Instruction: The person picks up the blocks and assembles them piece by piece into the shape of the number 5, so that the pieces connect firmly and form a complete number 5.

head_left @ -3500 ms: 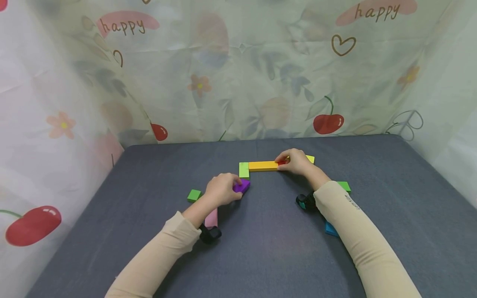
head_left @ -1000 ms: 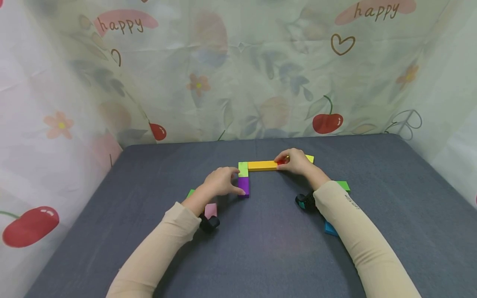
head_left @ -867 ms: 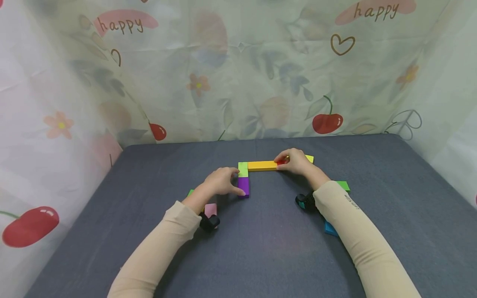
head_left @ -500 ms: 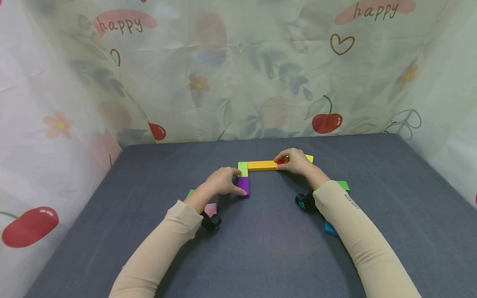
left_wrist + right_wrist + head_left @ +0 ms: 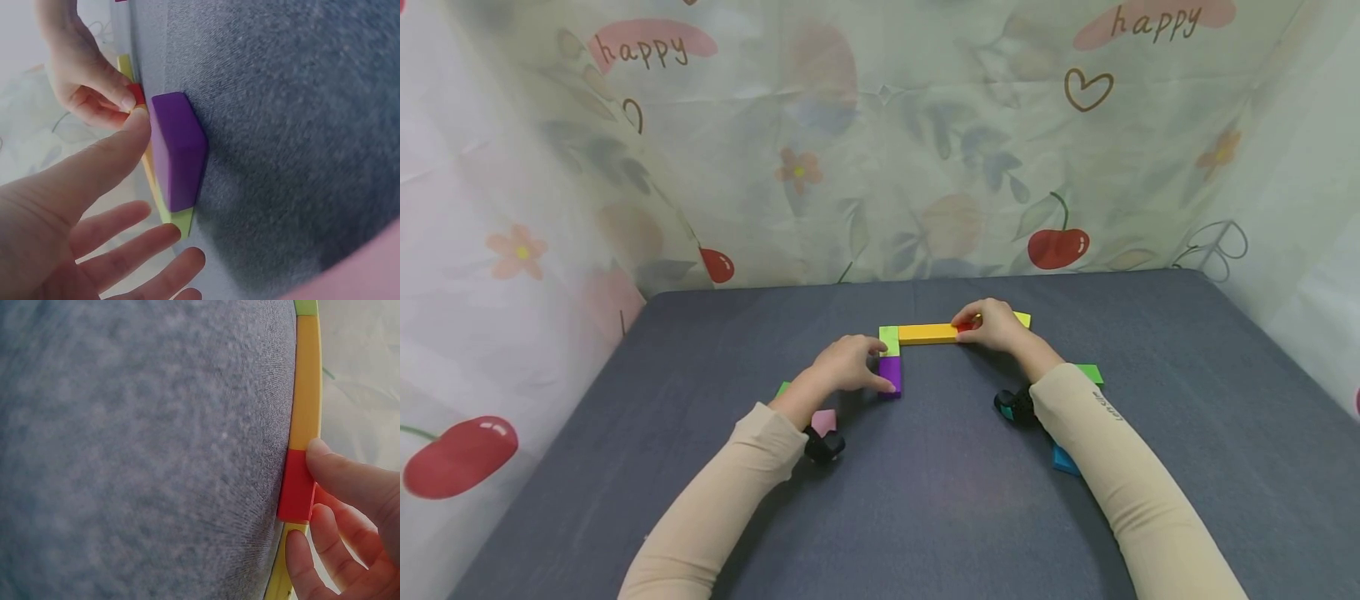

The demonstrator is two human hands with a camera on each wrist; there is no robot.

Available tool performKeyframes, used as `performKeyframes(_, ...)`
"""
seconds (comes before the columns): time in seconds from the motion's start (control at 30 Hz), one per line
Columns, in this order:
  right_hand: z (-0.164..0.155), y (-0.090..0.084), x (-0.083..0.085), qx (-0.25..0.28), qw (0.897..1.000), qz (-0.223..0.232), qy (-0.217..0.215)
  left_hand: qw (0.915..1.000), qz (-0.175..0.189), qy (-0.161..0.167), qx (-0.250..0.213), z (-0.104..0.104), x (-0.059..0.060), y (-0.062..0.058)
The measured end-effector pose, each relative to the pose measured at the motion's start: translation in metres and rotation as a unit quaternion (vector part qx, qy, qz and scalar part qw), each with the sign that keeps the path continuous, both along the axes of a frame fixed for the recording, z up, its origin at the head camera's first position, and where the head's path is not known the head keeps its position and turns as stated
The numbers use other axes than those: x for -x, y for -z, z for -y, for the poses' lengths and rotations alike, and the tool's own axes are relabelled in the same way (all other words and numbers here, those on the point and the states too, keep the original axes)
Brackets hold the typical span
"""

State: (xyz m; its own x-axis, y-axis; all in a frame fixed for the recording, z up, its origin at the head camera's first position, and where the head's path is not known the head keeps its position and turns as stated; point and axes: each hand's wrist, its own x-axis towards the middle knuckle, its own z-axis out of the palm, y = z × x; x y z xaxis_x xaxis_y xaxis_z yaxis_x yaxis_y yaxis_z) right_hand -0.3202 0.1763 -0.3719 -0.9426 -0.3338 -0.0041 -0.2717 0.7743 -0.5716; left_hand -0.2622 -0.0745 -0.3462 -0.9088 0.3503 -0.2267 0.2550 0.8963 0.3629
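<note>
On the grey table (image 5: 925, 500), the spread left hand (image 5: 842, 367) edges the purple block (image 5: 891, 372); the right hand (image 5: 996, 325) pinches the red block (image 5: 964, 327).

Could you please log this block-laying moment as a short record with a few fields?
surface: grey cloth table
row: light green block, orange block, red block, yellow block laid end to end
purple block: flat against the light green block's near side
left hand: fingers spread, thumb at the purple block
right hand: fingertips pinch the red block
loose pieces: pink block, blue block, green block
</note>
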Motion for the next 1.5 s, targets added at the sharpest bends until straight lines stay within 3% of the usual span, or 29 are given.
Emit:
performKeyframes(1.03, 0.001, -0.002, -0.001, 0.002, 1.000, 0.006, 0.001, 1.0000, -0.002, -0.006, 0.002, -0.001, -0.004, 0.001)
performKeyframes(1.5, 0.000, -0.002, -0.001, -0.002, 1.000, -0.005, -0.006, 0.9998, -0.011, 0.011, 0.012, 0.002, 0.000, -0.008)
